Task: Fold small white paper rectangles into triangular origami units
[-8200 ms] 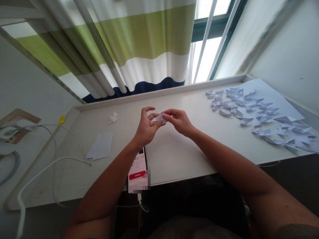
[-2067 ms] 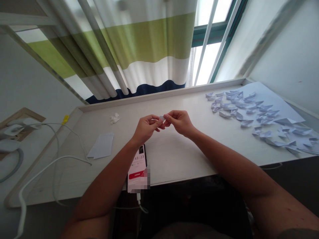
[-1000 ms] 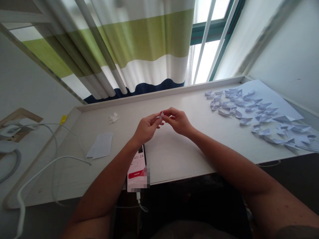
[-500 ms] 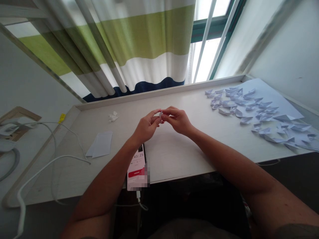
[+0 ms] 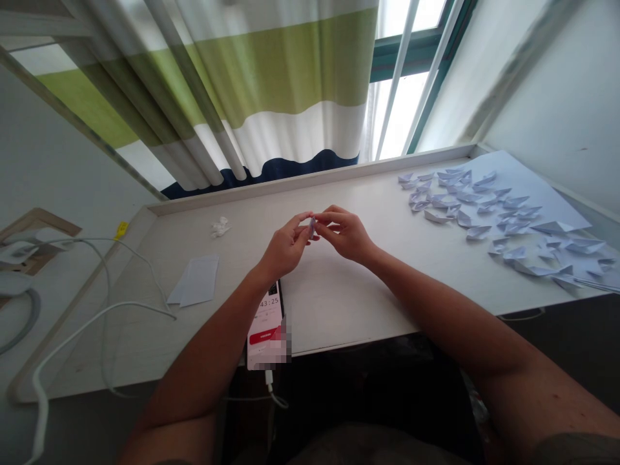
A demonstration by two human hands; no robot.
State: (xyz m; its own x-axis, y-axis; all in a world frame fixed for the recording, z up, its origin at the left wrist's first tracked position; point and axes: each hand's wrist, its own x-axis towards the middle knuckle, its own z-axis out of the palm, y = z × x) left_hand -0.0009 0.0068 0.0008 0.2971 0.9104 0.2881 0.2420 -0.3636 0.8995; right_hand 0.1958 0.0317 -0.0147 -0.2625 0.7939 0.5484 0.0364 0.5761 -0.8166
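Note:
Between my two hands, above the middle of the white desk, is a small piece of folded white paper [image 5: 312,227]. My left hand [image 5: 285,247] pinches it from the left, thumb and fingers closed on it. From the right, the fingertips of my right hand [image 5: 345,234] also close on its edge. Most of the paper is hidden by the fingers, so its exact folded shape cannot be made out. Many small folded paper boats [image 5: 477,199] lie spread over the right side of the desk, well apart from my hands.
A phone [image 5: 264,329] with a charging cable lies under my left forearm at the desk's front edge. Flat paper pieces [image 5: 199,282] and a crumpled white scrap [image 5: 220,227] are at left. White cables [image 5: 104,310] loop over the left edge. A large paper sheet [image 5: 527,184] lies at right.
The folded paper has turned slightly between my fingers, and a bit more of it shows. My right fingers have shifted a little; the rest looks unchanged.

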